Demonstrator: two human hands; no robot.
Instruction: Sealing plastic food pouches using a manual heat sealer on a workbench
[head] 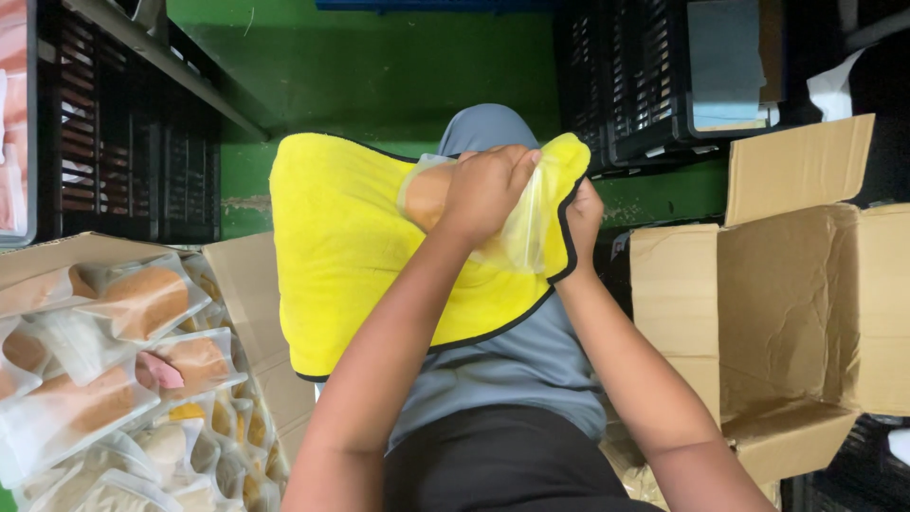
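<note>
Forearms rise from the bottom edge, elbows cut off by the frame, over a lap in dark trousers and a grey shirt; left hand (pixel 485 190) is clenched around a clear plastic bag (pixel 517 228) with a brown bread roll (pixel 428 194) inside, pressed against a yellow cloth (pixel 351 256) with black edging that lies draped over the knee; most of the roll is hidden by the fingers and the bag's glare; right hand (pixel 583 213) sits at the cloth's right edge, mostly behind the cloth, fingers not visible, so its grip cannot be told; it touches the cloth's trim at least.

Bottom left: an open cardboard box (pixel 248 284) packed with bagged rolls (pixel 142 303), contents running off the left and bottom edges, lower bags hard to separate; right: a second open cardboard carton (pixel 796 313), flaps up, inside bare as far as seen, far side cut by the frame; behind it a black plastic crate (pixel 645 85) with a pale sheet inside, details unclear; top left, another dark crate (pixel 123 152) under a shelf edge; green floor (pixel 379 66) between them.
</note>
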